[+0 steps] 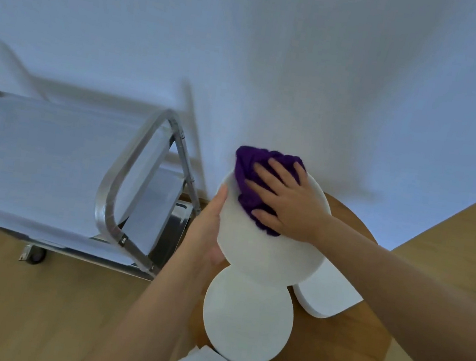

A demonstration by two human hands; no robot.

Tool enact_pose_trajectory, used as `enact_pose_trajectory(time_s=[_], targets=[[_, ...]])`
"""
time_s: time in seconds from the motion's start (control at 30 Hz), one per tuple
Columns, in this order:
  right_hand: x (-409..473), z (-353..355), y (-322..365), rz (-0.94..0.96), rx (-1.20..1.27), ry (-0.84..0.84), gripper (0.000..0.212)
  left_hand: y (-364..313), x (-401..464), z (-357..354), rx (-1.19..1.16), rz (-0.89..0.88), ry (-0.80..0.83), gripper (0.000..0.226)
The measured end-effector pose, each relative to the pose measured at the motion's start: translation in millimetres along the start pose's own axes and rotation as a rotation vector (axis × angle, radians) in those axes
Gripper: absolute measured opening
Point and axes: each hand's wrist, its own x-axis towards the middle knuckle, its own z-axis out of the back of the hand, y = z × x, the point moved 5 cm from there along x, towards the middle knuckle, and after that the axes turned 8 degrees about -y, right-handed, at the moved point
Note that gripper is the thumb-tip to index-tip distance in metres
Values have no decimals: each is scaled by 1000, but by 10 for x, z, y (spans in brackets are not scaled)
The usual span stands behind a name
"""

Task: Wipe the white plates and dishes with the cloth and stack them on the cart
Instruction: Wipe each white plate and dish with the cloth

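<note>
Step in hand: wiping one plate (270, 246), held tilted in the air above the far edge of the round worktop (344, 348).
Left hand (208, 231): cups the plate's left rim from beneath, thumb along the edge; the fingers behind are hidden.
Right hand (285, 202): fingers spread flat, pressing the purple cloth (251, 167) onto the plate's upper face.
Waiting dishes: a second plate (248, 316) lies on the worktop near its middle; another white dish (327, 297) sits toward the right edge, partly under the held plate.
Cart (50, 160): stands on the floor left of the worktop; no dishes are visible on its top shelf.
Handling: the plate looks stiff, smooth and breakable, likely slippery; a rim grip with support underneath suits it. The cloth is soft and bunches.
Risk: hard wiping could twist the plate out of a one-handed hold.
</note>
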Motion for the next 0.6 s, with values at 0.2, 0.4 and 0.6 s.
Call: enact_pose_trajectory(time_s=[0.2, 0.4, 0.6], targets=[[-138, 25, -258, -360, 1, -21, 61, -135, 54, 81, 190, -133, -227, 75], [-339, -86, -142, -589, 69, -80, 58, -280, 70, -28, -18, -175, -134, 62], [-470, -168, 290, -720, 216, -53, 64, -216, 107, -20, 35, -225, -215, 64]])
